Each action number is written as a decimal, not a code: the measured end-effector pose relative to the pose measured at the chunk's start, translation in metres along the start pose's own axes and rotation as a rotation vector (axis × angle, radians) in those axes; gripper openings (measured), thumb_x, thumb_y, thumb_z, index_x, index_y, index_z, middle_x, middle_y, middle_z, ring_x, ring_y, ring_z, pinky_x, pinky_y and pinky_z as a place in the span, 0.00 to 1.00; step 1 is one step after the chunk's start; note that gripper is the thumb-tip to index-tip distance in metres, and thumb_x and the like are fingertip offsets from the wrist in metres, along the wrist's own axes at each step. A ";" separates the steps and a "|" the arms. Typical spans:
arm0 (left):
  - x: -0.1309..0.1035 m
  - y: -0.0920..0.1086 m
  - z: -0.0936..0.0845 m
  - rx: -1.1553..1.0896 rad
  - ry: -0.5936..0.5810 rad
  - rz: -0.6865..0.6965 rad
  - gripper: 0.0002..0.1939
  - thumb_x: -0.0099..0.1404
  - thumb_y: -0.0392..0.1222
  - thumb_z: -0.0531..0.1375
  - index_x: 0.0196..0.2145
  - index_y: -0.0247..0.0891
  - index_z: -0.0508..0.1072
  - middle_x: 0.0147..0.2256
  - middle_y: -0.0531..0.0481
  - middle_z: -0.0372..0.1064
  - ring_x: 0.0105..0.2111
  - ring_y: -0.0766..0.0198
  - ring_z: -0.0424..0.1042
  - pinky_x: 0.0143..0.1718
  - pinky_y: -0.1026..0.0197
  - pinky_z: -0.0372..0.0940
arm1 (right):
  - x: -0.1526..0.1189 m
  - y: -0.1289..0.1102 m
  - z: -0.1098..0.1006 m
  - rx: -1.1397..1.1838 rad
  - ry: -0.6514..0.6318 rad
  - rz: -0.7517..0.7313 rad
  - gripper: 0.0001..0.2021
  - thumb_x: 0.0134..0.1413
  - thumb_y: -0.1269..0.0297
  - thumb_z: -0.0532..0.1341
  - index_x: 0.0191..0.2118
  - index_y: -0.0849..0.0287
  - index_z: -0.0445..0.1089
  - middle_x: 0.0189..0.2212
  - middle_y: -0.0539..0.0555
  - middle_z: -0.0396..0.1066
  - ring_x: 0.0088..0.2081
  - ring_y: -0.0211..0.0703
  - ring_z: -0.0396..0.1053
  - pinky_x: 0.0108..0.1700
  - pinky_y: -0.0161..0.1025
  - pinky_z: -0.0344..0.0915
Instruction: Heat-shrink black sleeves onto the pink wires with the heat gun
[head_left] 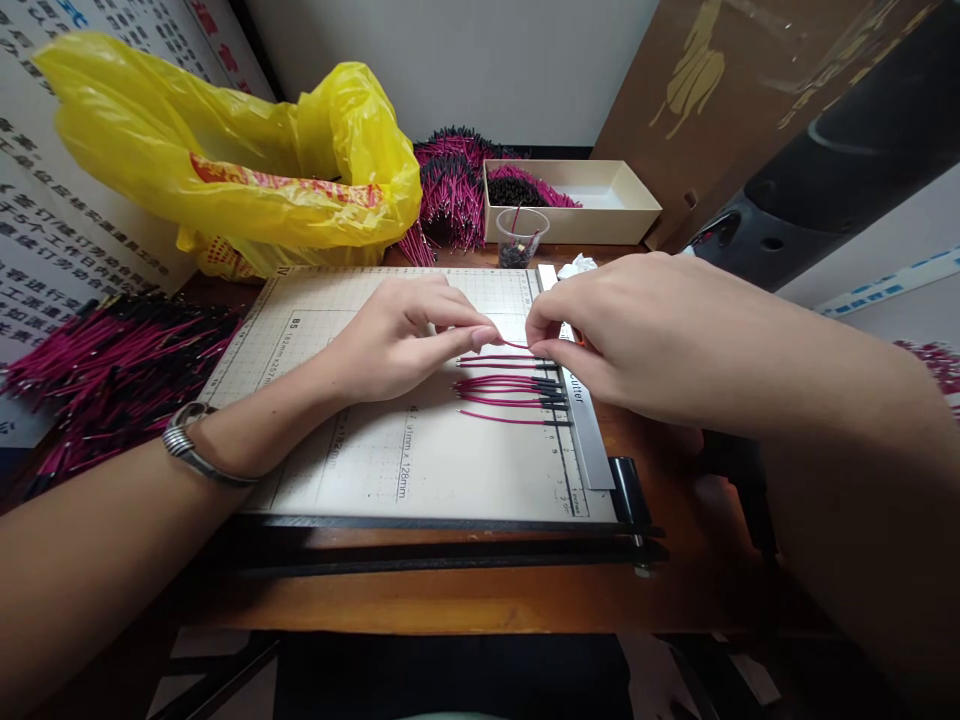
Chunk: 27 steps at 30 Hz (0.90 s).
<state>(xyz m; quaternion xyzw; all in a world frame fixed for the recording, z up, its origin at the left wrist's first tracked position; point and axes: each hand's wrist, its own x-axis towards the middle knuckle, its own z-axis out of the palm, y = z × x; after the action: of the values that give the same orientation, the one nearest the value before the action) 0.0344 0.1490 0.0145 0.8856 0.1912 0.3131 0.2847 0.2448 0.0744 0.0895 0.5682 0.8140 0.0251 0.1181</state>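
Between my two hands a thin red wire [516, 345] is stretched above a white paper cutter board [345, 440]. My left hand [412, 340] pinches its left end between thumb and forefinger. My right hand [607, 325] pinches the other end close to the metal strip [589, 440] at the board's right edge; that end is hidden by the fingers. Just below, several red wires [499, 384] with black sleeves [551, 390] on their right ends lie side by side on the board, their sleeved ends near the strip.
A yellow plastic bag [247, 190] stands behind the board. Heaps of red wires with black ends lie at the left [127, 370] and back [454, 190]. A clear cup [520, 245] with small black bits stands before a cream box [600, 222]. A black cylindrical object [840, 160] is at right.
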 end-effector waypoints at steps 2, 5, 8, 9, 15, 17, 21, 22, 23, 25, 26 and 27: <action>0.000 -0.001 0.001 -0.002 0.010 -0.001 0.13 0.74 0.47 0.63 0.34 0.43 0.85 0.31 0.51 0.82 0.33 0.62 0.76 0.36 0.59 0.67 | 0.000 0.000 0.000 0.004 0.000 0.018 0.14 0.67 0.61 0.55 0.35 0.56 0.76 0.27 0.55 0.72 0.25 0.43 0.64 0.30 0.42 0.51; 0.000 0.000 0.003 0.020 0.035 -0.002 0.13 0.73 0.47 0.63 0.34 0.41 0.85 0.32 0.51 0.82 0.33 0.63 0.75 0.37 0.59 0.66 | 0.000 0.000 -0.002 0.002 -0.003 0.035 0.15 0.69 0.60 0.55 0.35 0.56 0.76 0.28 0.56 0.73 0.26 0.43 0.65 0.31 0.42 0.51; 0.000 0.000 0.003 0.089 0.071 -0.033 0.13 0.72 0.49 0.63 0.39 0.41 0.85 0.36 0.49 0.83 0.36 0.61 0.76 0.38 0.59 0.65 | 0.002 -0.001 -0.002 0.000 -0.053 0.051 0.15 0.69 0.63 0.54 0.36 0.57 0.76 0.29 0.56 0.73 0.26 0.43 0.65 0.31 0.42 0.52; 0.000 0.000 0.003 0.115 0.071 -0.049 0.13 0.72 0.50 0.63 0.41 0.40 0.85 0.38 0.48 0.83 0.37 0.60 0.76 0.38 0.59 0.65 | 0.002 -0.001 -0.001 -0.004 -0.068 0.054 0.15 0.70 0.64 0.53 0.36 0.58 0.76 0.29 0.56 0.74 0.26 0.43 0.65 0.32 0.42 0.52; -0.001 -0.005 0.000 0.207 -0.010 -0.038 0.11 0.71 0.48 0.62 0.38 0.40 0.82 0.37 0.48 0.80 0.36 0.60 0.73 0.40 0.58 0.65 | 0.009 -0.004 0.013 -0.132 -0.012 0.009 0.15 0.68 0.68 0.53 0.38 0.60 0.77 0.34 0.59 0.77 0.32 0.44 0.68 0.32 0.41 0.50; -0.002 -0.006 0.000 0.242 -0.011 -0.015 0.10 0.70 0.46 0.62 0.34 0.40 0.81 0.35 0.49 0.79 0.35 0.60 0.71 0.42 0.56 0.64 | 0.010 -0.007 0.016 -0.151 -0.003 0.015 0.15 0.67 0.68 0.53 0.39 0.60 0.78 0.35 0.59 0.77 0.32 0.44 0.69 0.31 0.41 0.49; -0.002 -0.004 -0.002 0.288 -0.002 0.042 0.11 0.69 0.46 0.63 0.32 0.39 0.80 0.34 0.49 0.76 0.35 0.60 0.70 0.42 0.56 0.62 | 0.011 -0.009 0.016 -0.140 -0.033 0.028 0.16 0.69 0.69 0.52 0.42 0.61 0.79 0.37 0.60 0.78 0.34 0.47 0.71 0.32 0.42 0.48; -0.002 -0.003 -0.002 0.284 -0.014 0.053 0.11 0.69 0.46 0.64 0.32 0.39 0.80 0.33 0.49 0.76 0.34 0.60 0.69 0.42 0.56 0.62 | 0.011 -0.008 0.015 -0.136 -0.045 0.027 0.16 0.70 0.68 0.52 0.42 0.61 0.79 0.37 0.60 0.78 0.35 0.48 0.71 0.32 0.42 0.49; -0.002 -0.002 -0.003 0.274 -0.036 0.062 0.11 0.69 0.46 0.64 0.31 0.39 0.81 0.32 0.50 0.75 0.34 0.61 0.69 0.41 0.56 0.61 | 0.010 -0.007 0.014 -0.125 -0.050 0.020 0.16 0.70 0.67 0.52 0.42 0.61 0.79 0.38 0.61 0.78 0.36 0.49 0.72 0.33 0.43 0.50; -0.002 -0.001 -0.003 0.248 -0.082 0.073 0.10 0.68 0.45 0.64 0.30 0.40 0.80 0.31 0.50 0.75 0.32 0.61 0.68 0.41 0.56 0.61 | 0.007 -0.003 0.011 -0.074 -0.047 0.006 0.15 0.69 0.66 0.54 0.42 0.59 0.79 0.39 0.60 0.78 0.38 0.51 0.73 0.34 0.43 0.53; -0.002 0.000 -0.003 0.236 -0.101 0.076 0.10 0.68 0.44 0.64 0.30 0.40 0.81 0.31 0.50 0.75 0.32 0.62 0.68 0.41 0.56 0.61 | 0.006 -0.001 0.010 -0.043 -0.043 0.007 0.14 0.68 0.66 0.54 0.41 0.58 0.79 0.39 0.59 0.78 0.38 0.51 0.73 0.34 0.44 0.54; -0.002 0.000 -0.003 0.230 -0.114 0.076 0.10 0.68 0.44 0.64 0.31 0.40 0.81 0.30 0.50 0.75 0.32 0.62 0.67 0.41 0.56 0.61 | 0.005 0.000 0.008 -0.014 -0.040 0.018 0.14 0.67 0.67 0.55 0.41 0.57 0.80 0.38 0.58 0.78 0.38 0.51 0.73 0.34 0.44 0.54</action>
<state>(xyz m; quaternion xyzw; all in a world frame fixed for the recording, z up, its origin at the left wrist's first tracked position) 0.0313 0.1495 0.0156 0.9354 0.1758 0.2488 0.1797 0.2450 0.0785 0.0810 0.5752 0.8060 0.0203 0.1381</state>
